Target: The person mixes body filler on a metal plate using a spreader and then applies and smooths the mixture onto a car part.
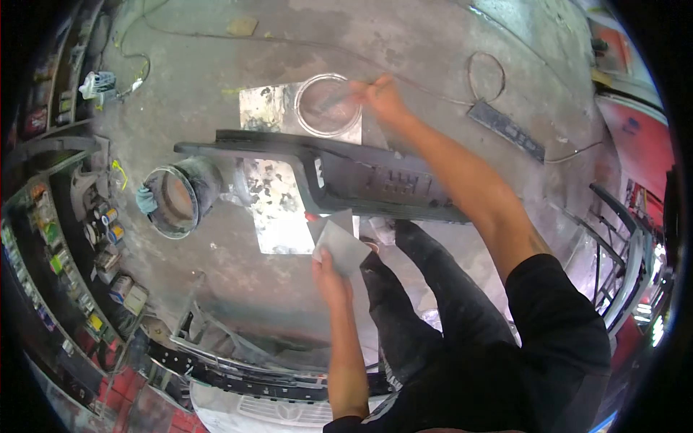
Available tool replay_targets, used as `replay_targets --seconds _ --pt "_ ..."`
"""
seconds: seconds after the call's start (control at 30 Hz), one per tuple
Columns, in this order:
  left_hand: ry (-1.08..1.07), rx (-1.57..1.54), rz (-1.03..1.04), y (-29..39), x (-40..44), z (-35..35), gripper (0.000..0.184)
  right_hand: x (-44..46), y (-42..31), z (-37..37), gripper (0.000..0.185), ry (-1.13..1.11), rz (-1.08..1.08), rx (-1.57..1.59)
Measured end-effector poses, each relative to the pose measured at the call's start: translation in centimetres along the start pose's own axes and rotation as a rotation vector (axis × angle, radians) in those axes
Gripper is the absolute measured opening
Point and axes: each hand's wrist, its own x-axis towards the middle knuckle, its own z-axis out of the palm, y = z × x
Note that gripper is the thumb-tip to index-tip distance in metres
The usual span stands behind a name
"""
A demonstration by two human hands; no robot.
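A thin grey square sheet [342, 247] is gripped at its lower left edge by my left hand [331, 274], in front of my legs. My right hand [377, 96] is closed at the right rim of a round tub [299, 108]; a blurred flat tool [338, 99] extends from its fingers over the tub's opening. The tub stands on a stained white board [271, 209]. Across that board lies a long dark bumper-like part [361, 177], between my two hands.
A bucket [177, 202] with a bluish cloth [146, 200] on its rim stands left. A power strip [507, 131] and cable lie at right. Shelves [68, 252] line the left side; car parts [253, 386] lie near the bottom and a metal rack [613, 252] stands right.
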Motion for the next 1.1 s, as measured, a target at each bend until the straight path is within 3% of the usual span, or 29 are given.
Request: replay_targets --seconds 0.13,0.2,0.3,0.67,0.9,1.1 --pt "0.017 0.108 0.077 2.3 3.2 2.3 0.046 -1.0 -0.7 -3.0 0.042 0.146 0.046 0.119" --pt "0.021 0.140 0.123 3.3 5.0 3.4 0.050 -3.1 -5.0 -4.3 0.041 0.113 0.215 -0.163" --pt "-0.036 0.071 0.188 4.8 7.2 5.4 0.056 -4.9 -6.5 -6.5 0.044 0.059 0.097 -0.135" --pt "-0.188 -0.043 0.200 7.4 12.4 9.8 0.063 -8.1 -11.1 -10.6 0.039 0.035 0.022 0.129" --pt "-0.167 -0.018 0.318 6.6 15.4 10.4 0.062 -7.9 -12.0 -14.1 0.027 0.013 -0.028 0.315" --pt "-0.147 -0.046 0.297 8.9 16.3 13.8 0.062 -9.1 -16.7 -15.9 0.032 0.029 -0.085 0.369"
